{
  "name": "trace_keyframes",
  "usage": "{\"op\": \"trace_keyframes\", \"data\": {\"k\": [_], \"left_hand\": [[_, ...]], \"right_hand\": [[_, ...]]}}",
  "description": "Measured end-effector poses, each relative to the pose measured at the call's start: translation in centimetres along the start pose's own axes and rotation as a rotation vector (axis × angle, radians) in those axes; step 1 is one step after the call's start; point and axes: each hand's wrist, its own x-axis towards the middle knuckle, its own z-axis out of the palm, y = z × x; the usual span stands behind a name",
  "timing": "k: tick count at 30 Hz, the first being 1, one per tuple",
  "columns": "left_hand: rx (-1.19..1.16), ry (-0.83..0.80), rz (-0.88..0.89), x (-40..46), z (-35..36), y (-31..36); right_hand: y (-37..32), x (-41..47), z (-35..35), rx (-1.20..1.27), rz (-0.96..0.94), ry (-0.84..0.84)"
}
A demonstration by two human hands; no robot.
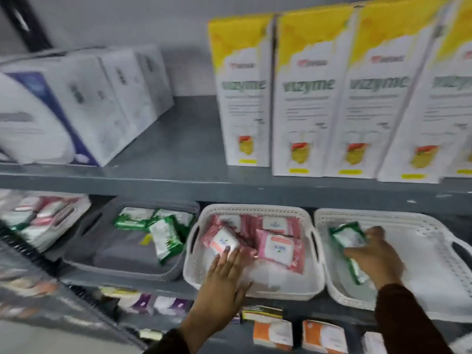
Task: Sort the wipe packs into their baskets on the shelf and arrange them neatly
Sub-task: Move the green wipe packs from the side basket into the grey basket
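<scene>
- My left hand [224, 270] rests fingers flat on a pink pack [224, 242] in the middle white basket [255, 287], pressing rather than gripping.
- My right hand [375, 254] is clenched around green packs [348, 237] at the left end of the right white basket [434, 251] (blur hides the exact count; two seems likely).
- Procedure: these green packs likely belong in the grey basket [122, 264], centre left of the frame; I should lift them clear of the rim, then lay them flat, edges aligned.
- Count: three baskets; roughly three green packs in the grey one; pink packs at least four.
</scene>
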Motion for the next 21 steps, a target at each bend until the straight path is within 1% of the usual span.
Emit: {"op": "trace_keyframes", "data": {"k": [2,4,6,8,11,13,15,18,21], "left_hand": [[0.015,0.038,-0.107,-1.1,-1.6,-3.6],[0.031,0.085,-0.192,-2.2,-2.9,-7.2],[0.029,0.104,-0.258,-3.7,-3.7,-10.6],[0.053,0.074,-0.333,-5.4,-4.4,-13.8],[0.088,0.065,-0.442,-7.9,-5.0,-18.2],[0.099,0.046,-0.478,-9.1,-5.5,-20.4],[0.092,0.055,-0.488,-10.2,-6.1,-22.8],[0.079,0.059,-0.479,-11.1,-6.9,-24.9],[0.089,0.024,-0.451,-11.6,-7.3,-26.7]], "right_hand": [[-3.1,-1.2,0.0,0.125,-0.039,0.106],[-7.2,-2.8,0.4,0.211,-0.108,0.124],[-11.4,-4.3,2.0,0.232,-0.2,0.062],[-15.9,-6.7,5.3,0.222,-0.293,-0.038],[-22.4,-10.9,11.2,0.097,-0.488,-0.212],[-26.0,-14.0,14.7,0.084,-0.583,-0.316],[-29.5,-17.1,18.7,0.027,-0.668,-0.379],[-33.4,-19.8,24.0,-0.033,-0.71,-0.475],[-36.9,-21.6,28.7,-0.071,-0.706,-0.436]]}}
